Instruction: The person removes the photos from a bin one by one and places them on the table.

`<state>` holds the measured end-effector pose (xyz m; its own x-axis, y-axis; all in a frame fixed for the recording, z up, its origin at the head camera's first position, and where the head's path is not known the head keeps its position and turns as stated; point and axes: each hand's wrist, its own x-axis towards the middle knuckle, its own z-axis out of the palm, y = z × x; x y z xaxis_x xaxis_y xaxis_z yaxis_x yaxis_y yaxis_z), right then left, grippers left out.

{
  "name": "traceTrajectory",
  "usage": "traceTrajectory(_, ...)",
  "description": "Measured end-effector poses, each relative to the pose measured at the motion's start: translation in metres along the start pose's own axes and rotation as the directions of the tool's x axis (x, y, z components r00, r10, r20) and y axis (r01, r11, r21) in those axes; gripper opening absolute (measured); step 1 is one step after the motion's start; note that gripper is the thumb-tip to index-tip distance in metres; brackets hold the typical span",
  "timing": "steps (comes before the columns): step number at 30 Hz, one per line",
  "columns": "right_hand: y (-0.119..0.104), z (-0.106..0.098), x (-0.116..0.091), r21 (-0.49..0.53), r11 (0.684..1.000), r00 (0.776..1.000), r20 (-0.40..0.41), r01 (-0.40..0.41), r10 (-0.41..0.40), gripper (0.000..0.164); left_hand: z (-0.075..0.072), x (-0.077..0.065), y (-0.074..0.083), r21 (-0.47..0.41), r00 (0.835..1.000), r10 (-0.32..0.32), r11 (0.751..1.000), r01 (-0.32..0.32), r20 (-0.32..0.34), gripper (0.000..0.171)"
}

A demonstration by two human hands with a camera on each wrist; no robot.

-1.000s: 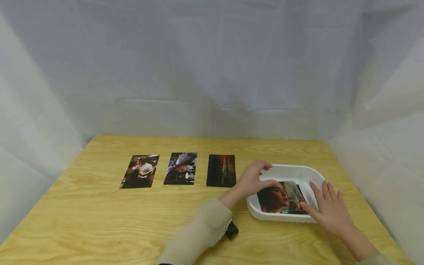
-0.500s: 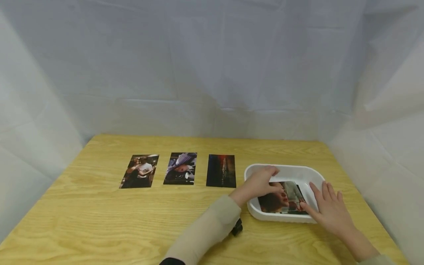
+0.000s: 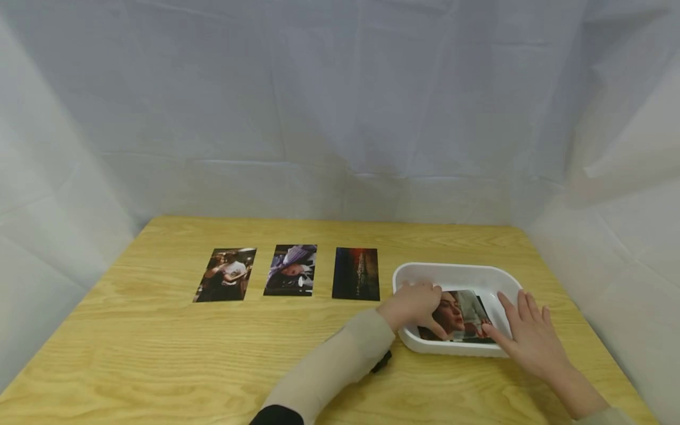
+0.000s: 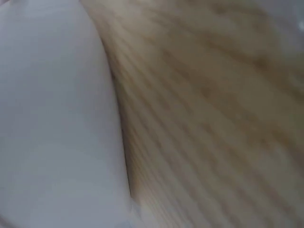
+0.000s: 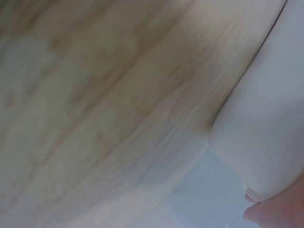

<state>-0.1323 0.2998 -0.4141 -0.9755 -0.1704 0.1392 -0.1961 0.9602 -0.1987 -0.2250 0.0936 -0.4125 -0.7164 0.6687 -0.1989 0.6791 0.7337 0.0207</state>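
Note:
A white tray (image 3: 470, 350) with rounded corners stands at the right of the wooden table, with overlapping photos (image 3: 470, 316) inside. On top is a close-up of a face. My left hand (image 3: 411, 307) reaches over the tray's left rim, thumb over the photo's near left part and bent fingers by its far left edge. I cannot tell whether it pinches the photo. My right hand (image 3: 533, 336) rests at the tray's right side, its fingers spread over the rim and its thumb by the photos' right end. In the right wrist view, a fingertip (image 5: 270, 213) shows beside the tray's white wall (image 5: 266, 118).
Three separate photos lie in a row to the left: a couple photo (image 3: 225, 275), a purple-toned photo (image 3: 291, 270) and a dark photo (image 3: 356, 273). A small black object (image 3: 381, 361) shows beside my left sleeve (image 3: 334, 360). White sheeting (image 3: 340, 118) encloses the table's back and sides.
My left hand has moved from above the tray's far left rim down and nearer, onto the left part of the photos. My right hand and the three photos in the row stay put.

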Motion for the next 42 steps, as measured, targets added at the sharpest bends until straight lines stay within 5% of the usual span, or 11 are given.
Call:
traceTrajectory(12, 0.0, 0.001, 0.0, 0.006, 1.0, 1.0, 0.018, -0.003, 0.003, 0.075, 0.0, -0.005, 0.005, 0.147, 0.998, -0.048, 0.988, 0.04, 0.047, 0.091)
traceTrajectory(21, 0.0, 0.0, 0.001, -0.002, 1.0, 1.0, -0.007, 0.018, -0.018, 0.073, -0.001, -0.001, -0.001, 0.129, 0.992, 0.015, 0.992, 0.001, -0.128, 0.07)
traceTrajectory(31, 0.0, -0.002, 0.0, -0.007, 1.0, 1.0, -0.013, 0.023, -0.023, 0.073, -0.014, -0.008, -0.005, -0.144, 0.969, -0.008, 0.989, -0.029, -0.249, 0.041)
traceTrajectory(42, 0.001, -0.001, 0.0, -0.004, 1.0, 1.0, 0.0, 0.015, -0.015, 0.073, -0.014, -0.011, -0.009, -0.257, 0.93, 0.018, 0.959, -0.12, -0.368, 0.026)
